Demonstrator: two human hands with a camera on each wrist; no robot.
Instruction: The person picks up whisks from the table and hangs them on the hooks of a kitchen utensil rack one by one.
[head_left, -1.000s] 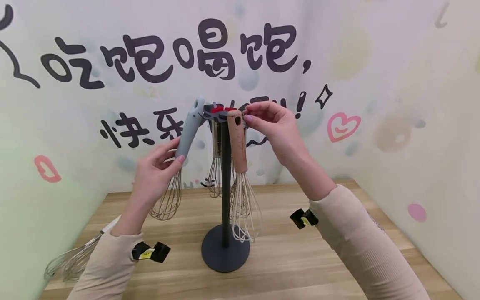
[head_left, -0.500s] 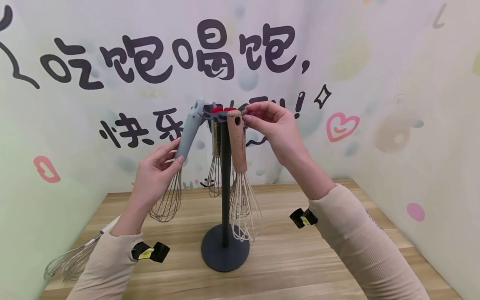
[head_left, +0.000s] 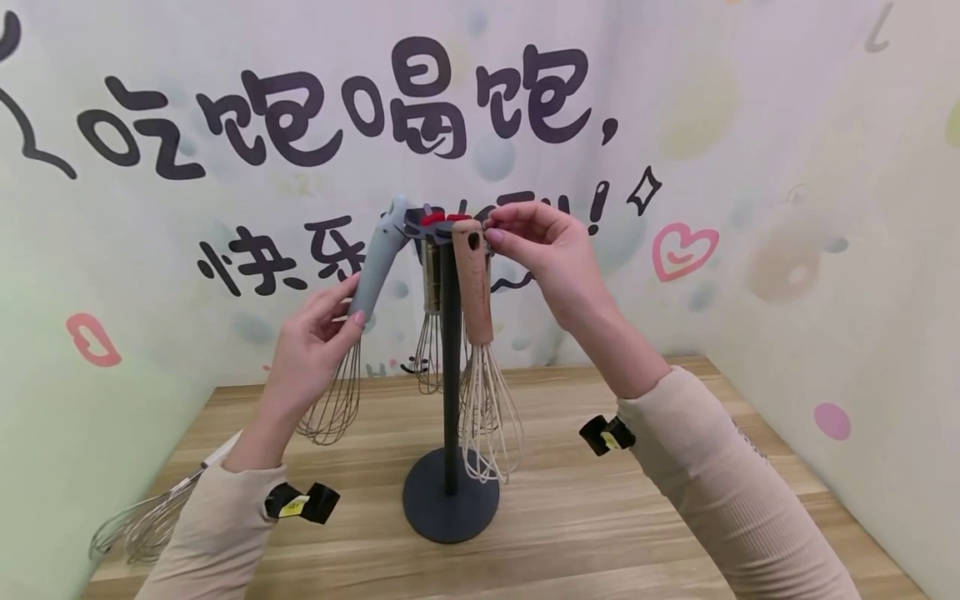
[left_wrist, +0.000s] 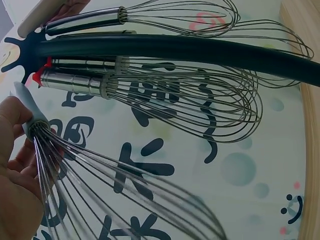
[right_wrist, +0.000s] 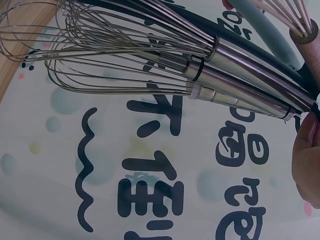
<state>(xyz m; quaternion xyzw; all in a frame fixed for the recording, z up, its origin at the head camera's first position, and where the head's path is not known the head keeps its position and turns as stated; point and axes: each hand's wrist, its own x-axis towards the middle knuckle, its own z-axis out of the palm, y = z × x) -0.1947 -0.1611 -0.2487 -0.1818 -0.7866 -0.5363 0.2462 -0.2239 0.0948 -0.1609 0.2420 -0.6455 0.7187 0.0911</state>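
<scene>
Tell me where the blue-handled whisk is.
In the head view, the blue-handled whisk is left of the dark stand, tilted, its handle top beside the stand's top, its lower handle held by the left hand.

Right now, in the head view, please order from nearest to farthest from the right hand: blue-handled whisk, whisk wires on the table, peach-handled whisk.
1. Peach-handled whisk: just beside the right hand.
2. Blue-handled whisk: left of the stand, in the left hand.
3. Whisk wires: far left, on the table.

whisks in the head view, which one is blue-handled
The tilted whisk just left of the dark stand; its handle is pale blue, the front whisk's pinkish brown, other visible ones metallic or white.
</scene>
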